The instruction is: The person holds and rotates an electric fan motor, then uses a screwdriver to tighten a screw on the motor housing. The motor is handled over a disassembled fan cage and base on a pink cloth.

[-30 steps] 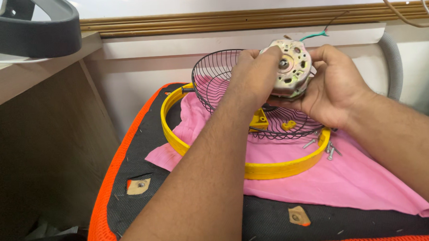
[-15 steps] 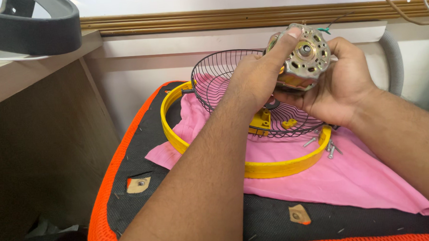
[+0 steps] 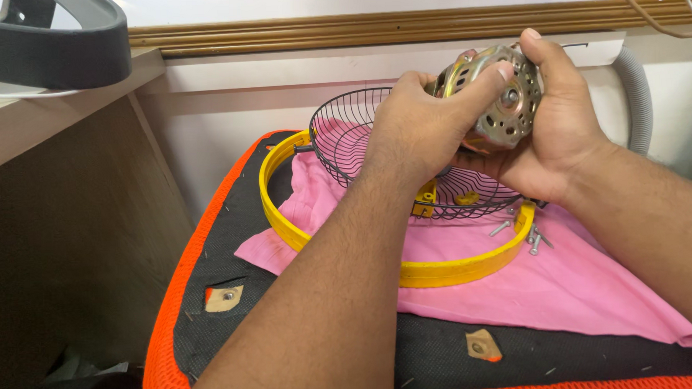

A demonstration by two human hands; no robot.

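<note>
Up above the black wire fan guard point(image 3: 344, 141), held in both hands: a metal fan motor point(image 3: 496, 97). Left hand point(image 3: 417, 131) clasped on its near side, thumb across the face; right hand point(image 3: 555, 133) cupping it, fingers closed. Below, yellow ring point(image 3: 441, 272), loose screws point(image 3: 531, 238), pink cloth point(image 3: 579, 286).

— What stands behind the work area?
— A white wall point(image 3: 228, 106), topped by a ribbed wooden moulding point(image 3: 355, 24) that runs across the frame. Above that, a bright pale surface.

— And to the left?
— A brown wooden panel point(image 3: 64, 258) under a pale shelf edge point(image 3: 52, 113), in shadow lower down.

— Anything on the right?
— A grey corrugated hose point(image 3: 640, 92) curving down against the wall, and thin cables point(image 3: 662, 18) near the top corner.
</note>
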